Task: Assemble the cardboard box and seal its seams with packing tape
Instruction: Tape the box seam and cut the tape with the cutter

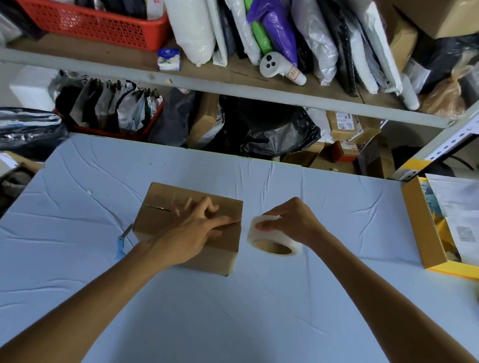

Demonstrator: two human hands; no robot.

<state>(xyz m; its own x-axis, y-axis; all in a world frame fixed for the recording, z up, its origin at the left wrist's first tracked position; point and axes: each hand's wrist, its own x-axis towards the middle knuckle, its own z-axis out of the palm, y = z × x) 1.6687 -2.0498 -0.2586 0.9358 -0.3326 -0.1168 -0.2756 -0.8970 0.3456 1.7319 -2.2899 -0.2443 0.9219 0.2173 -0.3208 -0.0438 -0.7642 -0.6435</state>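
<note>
Your left hand (197, 230) presses flat, fingers spread, on the box (188, 229). Your right hand (290, 221) grips the tape roll (273, 240) just beside it.

Left hand (194, 227) and right hand (293, 221) bare, long slender fingers (223, 222), forearms bare to the frame edge

Our one view, head-worn and wide-angle, we look forward and down onto the tabletop (217, 313), close above its near edge, shelves (213, 87) beyond its far edge
</note>
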